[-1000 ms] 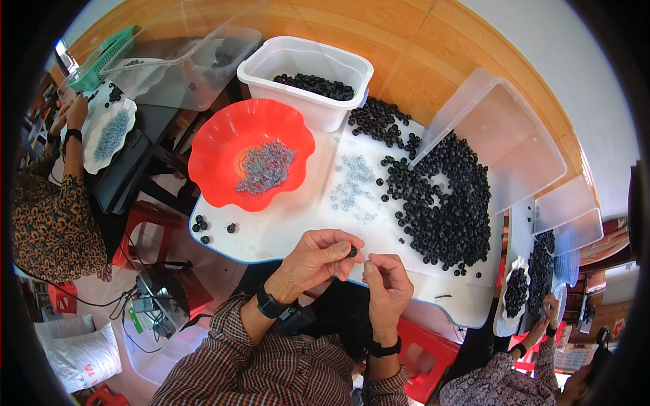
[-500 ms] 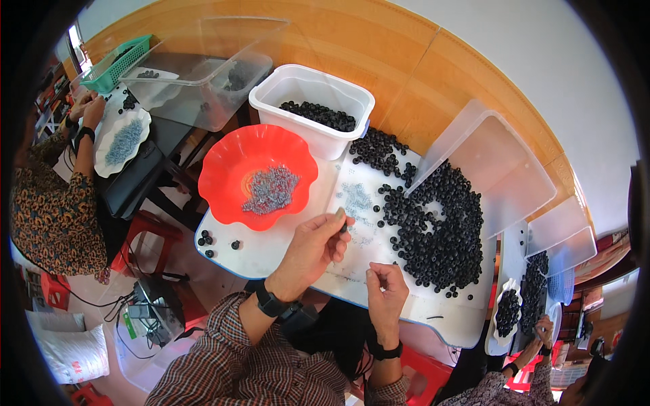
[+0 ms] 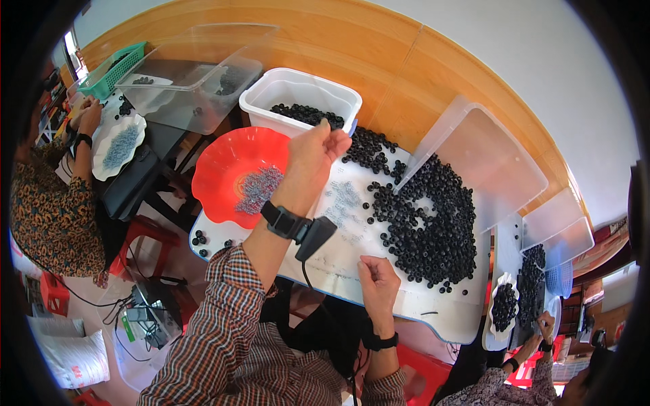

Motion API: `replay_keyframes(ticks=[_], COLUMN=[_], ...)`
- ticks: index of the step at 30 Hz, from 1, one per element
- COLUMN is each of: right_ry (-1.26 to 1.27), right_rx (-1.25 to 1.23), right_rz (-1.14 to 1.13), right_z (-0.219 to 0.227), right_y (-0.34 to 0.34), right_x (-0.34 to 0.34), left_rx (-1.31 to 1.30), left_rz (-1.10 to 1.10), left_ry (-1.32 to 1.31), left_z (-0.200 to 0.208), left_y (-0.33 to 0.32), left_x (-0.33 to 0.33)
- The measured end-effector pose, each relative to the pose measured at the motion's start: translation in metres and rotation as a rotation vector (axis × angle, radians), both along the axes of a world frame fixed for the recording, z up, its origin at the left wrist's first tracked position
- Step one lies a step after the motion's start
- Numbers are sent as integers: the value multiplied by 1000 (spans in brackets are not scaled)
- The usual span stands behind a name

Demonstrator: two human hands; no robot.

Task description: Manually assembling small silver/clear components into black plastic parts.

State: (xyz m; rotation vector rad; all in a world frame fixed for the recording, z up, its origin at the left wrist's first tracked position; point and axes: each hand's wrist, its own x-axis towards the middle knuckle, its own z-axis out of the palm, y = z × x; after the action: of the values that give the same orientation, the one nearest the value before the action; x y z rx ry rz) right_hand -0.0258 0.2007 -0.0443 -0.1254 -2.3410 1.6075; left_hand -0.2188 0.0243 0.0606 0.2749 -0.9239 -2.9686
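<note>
I have my left hand reached out across the table, its fingers overlapping the near rim of the white tub in my view. I can't judge whether they are above the rim or in front of it. The fingers are bent and the thumb points up; from this angle I can't tell if that grip is closed or whether anything sits in it. A black strap with a dark, wired block is around that wrist.

My right hand is over the near edge of the table, fingers curled in and thumb against them, so I read that grip as closed; anything tiny inside is too small for me to see.

Round black pieces lie in the tub, and a broad heap of the same pieces covers the table's right part, beside a clear bin tipped on its side. Left of the heap I see small clear bits scattered on the white surface. More bits are piled in the red bowl, partly behind my left forearm. A few black pieces sit by the table's left corner.
</note>
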Motion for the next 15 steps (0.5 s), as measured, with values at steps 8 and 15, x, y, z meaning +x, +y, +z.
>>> replay_keyframes(ticks=[8,15], right_ry=[14,-40], right_rx=[61,37], right_rz=[-43,-104], right_z=[2,3], right_y=[1,-2], right_x=[-1,-7], left_rx=[-109,-934], left_rz=[-9,-311], left_ry=[50,198], left_z=[-15,-54], left_y=[3,27], left_x=[1,80])
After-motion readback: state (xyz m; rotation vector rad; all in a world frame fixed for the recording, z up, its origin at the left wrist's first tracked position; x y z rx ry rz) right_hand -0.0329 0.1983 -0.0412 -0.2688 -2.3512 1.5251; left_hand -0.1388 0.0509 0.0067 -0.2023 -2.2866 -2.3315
